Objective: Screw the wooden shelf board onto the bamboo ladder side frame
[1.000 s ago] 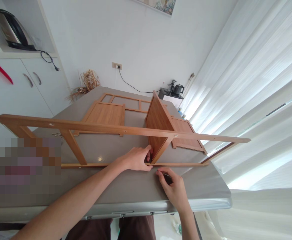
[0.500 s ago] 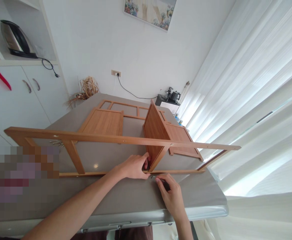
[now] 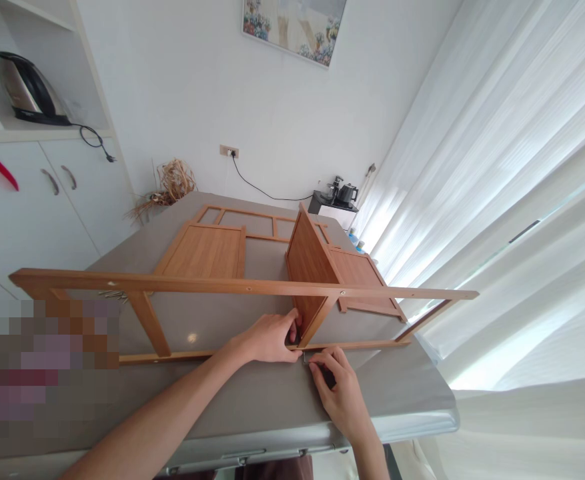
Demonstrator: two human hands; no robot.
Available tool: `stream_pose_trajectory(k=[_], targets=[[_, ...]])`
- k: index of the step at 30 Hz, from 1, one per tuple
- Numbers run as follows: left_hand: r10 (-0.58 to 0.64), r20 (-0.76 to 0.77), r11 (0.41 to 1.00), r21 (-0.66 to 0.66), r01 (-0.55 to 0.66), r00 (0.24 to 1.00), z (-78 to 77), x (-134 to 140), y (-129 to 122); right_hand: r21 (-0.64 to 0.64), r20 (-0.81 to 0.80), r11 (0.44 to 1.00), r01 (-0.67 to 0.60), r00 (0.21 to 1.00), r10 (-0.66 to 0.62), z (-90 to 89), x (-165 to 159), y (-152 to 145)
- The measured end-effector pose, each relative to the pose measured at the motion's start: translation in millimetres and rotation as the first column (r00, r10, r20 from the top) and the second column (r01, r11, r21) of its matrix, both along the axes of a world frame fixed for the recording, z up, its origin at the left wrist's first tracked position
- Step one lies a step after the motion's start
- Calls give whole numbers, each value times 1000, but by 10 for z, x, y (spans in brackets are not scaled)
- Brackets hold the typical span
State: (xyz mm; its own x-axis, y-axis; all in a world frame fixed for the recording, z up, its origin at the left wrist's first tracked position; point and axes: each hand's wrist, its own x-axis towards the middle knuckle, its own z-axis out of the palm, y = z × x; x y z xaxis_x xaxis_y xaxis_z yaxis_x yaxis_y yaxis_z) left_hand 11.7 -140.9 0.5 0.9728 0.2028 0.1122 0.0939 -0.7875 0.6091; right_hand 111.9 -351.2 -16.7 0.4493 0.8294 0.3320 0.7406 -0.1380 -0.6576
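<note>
A wooden side frame (image 3: 212,285) stands on edge on the table, a wooden shelf panel (image 3: 308,257) upright against it and reaching away from me. My left hand (image 3: 275,337) is wrapped round the lower rail where the panel's near corner meets it, thumb and fingers on either side. Just right of it, my right hand (image 3: 336,380) pinches a thin, bent metal Allen key (image 3: 306,359). The key's tip is at the outer face of the lower rail, beside my left fingertips; whether it sits in a screw head is too small to tell.
More wooden panels (image 3: 207,248) and an open wooden frame (image 3: 252,220) lie farther back on the grey table (image 3: 252,413). Several metal screws (image 3: 113,295) lie at the left. A blurred patch covers the left edge. White curtains (image 3: 472,133) hang at the right.
My right hand has turned a little, and the Allen key's bent shape now shows more clearly at the rail. My left hand keeps its grip. The view has shifted slightly.
</note>
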Motion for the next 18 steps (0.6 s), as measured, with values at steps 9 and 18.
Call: stream_pose_trajectory(k=[9,18], targets=[[5,-55,1000,25,-4,998,59,-10,-23,9,43,1000,-12,999,11,-27,9,16],[-1,-28,1000,20,1,1000,21,-6,-9,16,39,1000,-5,999,4,-37,1,15]])
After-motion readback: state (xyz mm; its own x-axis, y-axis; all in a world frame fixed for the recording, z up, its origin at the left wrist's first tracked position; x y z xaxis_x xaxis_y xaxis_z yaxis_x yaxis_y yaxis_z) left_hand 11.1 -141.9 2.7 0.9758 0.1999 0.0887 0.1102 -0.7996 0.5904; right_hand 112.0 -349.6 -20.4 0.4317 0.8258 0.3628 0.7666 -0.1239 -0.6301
